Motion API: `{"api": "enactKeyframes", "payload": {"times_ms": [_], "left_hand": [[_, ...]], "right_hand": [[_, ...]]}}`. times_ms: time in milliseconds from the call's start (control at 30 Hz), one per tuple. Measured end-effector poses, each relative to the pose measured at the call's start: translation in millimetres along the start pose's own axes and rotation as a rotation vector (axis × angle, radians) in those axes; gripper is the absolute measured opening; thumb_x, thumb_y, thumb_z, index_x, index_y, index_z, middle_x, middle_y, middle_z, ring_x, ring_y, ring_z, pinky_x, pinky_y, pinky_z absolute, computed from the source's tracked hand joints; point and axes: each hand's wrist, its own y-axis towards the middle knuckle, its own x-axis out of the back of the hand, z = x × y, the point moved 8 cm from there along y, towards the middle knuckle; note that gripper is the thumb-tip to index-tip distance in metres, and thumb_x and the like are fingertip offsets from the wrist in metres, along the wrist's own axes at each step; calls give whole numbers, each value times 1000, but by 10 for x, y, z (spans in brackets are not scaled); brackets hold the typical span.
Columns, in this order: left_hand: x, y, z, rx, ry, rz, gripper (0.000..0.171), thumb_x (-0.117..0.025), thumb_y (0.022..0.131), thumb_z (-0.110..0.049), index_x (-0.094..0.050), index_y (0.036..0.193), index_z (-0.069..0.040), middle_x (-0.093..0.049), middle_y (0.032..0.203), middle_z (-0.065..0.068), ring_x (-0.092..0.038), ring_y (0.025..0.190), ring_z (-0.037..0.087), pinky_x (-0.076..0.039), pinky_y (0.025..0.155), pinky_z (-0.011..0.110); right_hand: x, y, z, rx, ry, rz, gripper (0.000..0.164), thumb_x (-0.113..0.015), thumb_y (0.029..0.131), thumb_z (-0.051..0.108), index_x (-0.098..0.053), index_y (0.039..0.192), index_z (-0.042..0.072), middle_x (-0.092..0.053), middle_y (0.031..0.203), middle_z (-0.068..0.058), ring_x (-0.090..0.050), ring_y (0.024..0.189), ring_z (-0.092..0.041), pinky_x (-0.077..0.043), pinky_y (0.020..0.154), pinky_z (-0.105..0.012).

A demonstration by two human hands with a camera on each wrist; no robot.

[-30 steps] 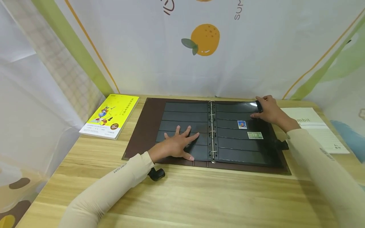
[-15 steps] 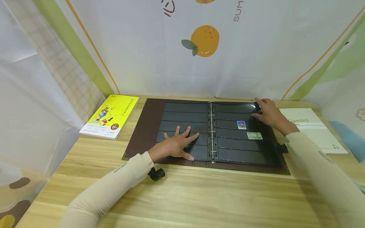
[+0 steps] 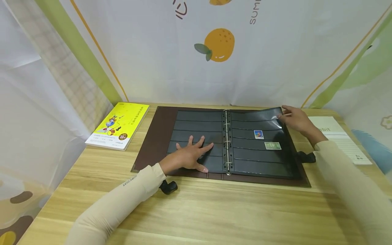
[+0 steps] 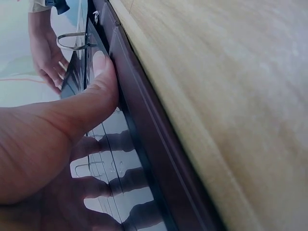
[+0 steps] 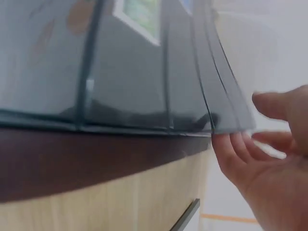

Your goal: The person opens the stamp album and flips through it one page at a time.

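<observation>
A brown ring binder point(image 3: 153, 143) lies spread across the head view's centre, its glossy black pocket pages held by metal rings point(image 3: 226, 136); a blue stamp point(image 3: 258, 134) and a green stamp point(image 3: 272, 146), their print too small to read, sit in the right page point(image 3: 260, 165). The left hand point(image 3: 189, 156), fingers splayed and gripping nothing, hides some left-side pockets. The right hand point(image 3: 297, 119) has loosely extended fingers under the upturned upper-right corner, thumb apart from it. The right wrist partly covers a white notebook point(image 3: 349, 146). Wood tabletop point(image 3: 229, 211) runs from the binder's lower edge to the frame's bottom.
</observation>
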Motion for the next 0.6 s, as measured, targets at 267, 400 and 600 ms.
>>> {"api": "enactKeyframes", "payload": {"times_ms": [267, 400, 600], "left_hand": [[8, 0, 31, 3, -1, 5, 98, -71, 88, -52, -9, 163, -39, 10, 171, 4, 12, 154, 46, -5, 109, 85], [17, 4, 27, -5, -8, 1, 99, -71, 88, -51, -9, 163, -38, 11, 171, 4, 12, 154, 47, -4, 108, 85], [32, 6, 14, -11, -13, -7, 99, -72, 88, -51, -9, 163, -37, 10, 171, 4, 13, 153, 48, -4, 107, 86]], "right_hand": [[-94, -80, -133, -21, 350, 277, 76, -41, 110, 22, 15, 162, 15, -10, 161, -40, -27, 147, -54, -47, 108, -53], [-158, -196, -170, -19, 587, 404, 82, -42, 110, 20, 24, 158, 32, -23, 161, -34, -56, 133, -33, -56, 97, -41], [-228, -434, -2, 95, 1131, 687, 87, -28, 109, -1, 35, 149, 45, -54, 146, -10, -67, 120, -22, -57, 96, -37]]}}
